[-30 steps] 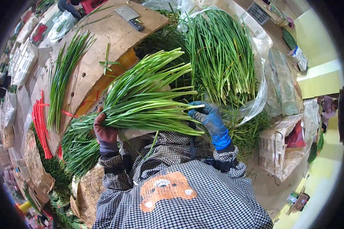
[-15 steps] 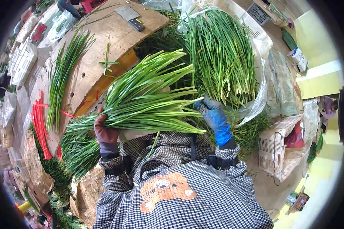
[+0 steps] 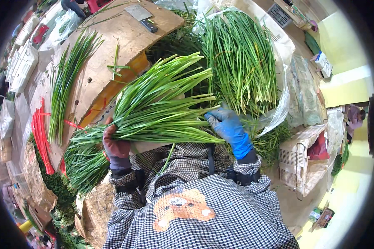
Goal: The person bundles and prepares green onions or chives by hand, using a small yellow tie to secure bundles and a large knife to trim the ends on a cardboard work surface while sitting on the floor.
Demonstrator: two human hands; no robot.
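My left hand (image 3: 116, 145), in a dark reddish work glove, is closed round a loose bunch of garlic chives (image 3: 153, 112) held across my lap. The stalks fan out to the right, their pale cut ends foremost. At those ends is my right hand (image 3: 230, 128) in a blue glove, its fingers pinched together on a stalk end. Under and beside my left hand hangs another heap of chives (image 3: 87, 162). Beyond my right hand, a large pile of chives (image 3: 239, 58) fills a plastic-lined white crate (image 3: 282, 37).
A wooden board (image 3: 112, 33) at the far left bears a cleaver (image 3: 147, 25), a small chive bundle (image 3: 70, 83) and crossed stalks (image 3: 117, 66). Red ties (image 3: 40, 141) hang over its near left edge. A white crate (image 3: 295, 159) stands at the right.
My right hand has shifted slightly left and down, its fingers drawing closer together at the stalk ends. My left hand keeps its grip on the bunch, nearly unmoved.
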